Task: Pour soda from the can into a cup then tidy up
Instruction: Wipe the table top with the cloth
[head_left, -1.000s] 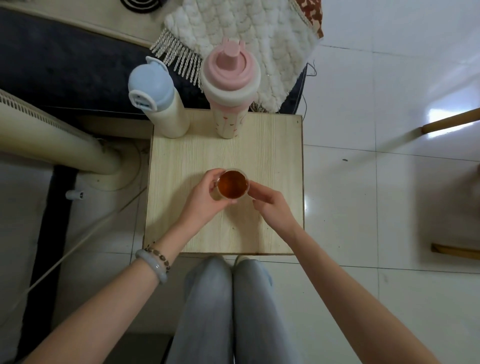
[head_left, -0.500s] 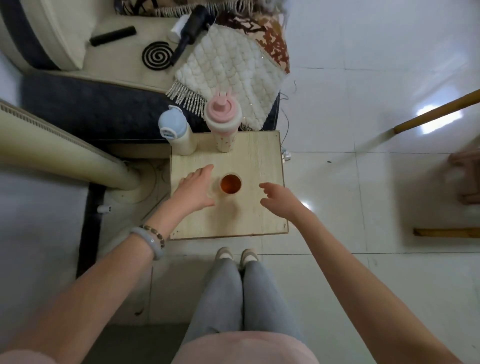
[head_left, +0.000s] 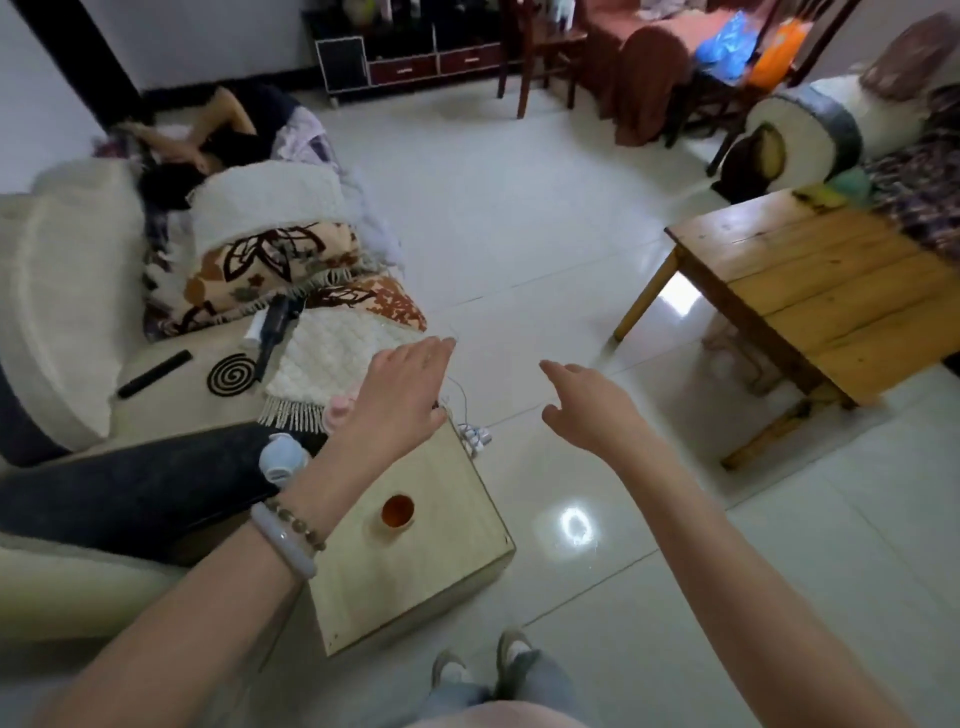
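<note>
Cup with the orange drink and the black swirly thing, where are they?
small glass cup of amber drink (head_left: 390, 531): head view, on its glass wall.
black spiral coil (head_left: 232, 374): head view, on its middle.

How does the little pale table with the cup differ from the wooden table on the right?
The pale table is light, smooth and box-sided; the wooden table is honey-brown planks on legs. The pale table is smaller than the wooden one. It carries a cup of amber drink; the wooden table shows none. Both are low and stand on the tiled floor.
</note>
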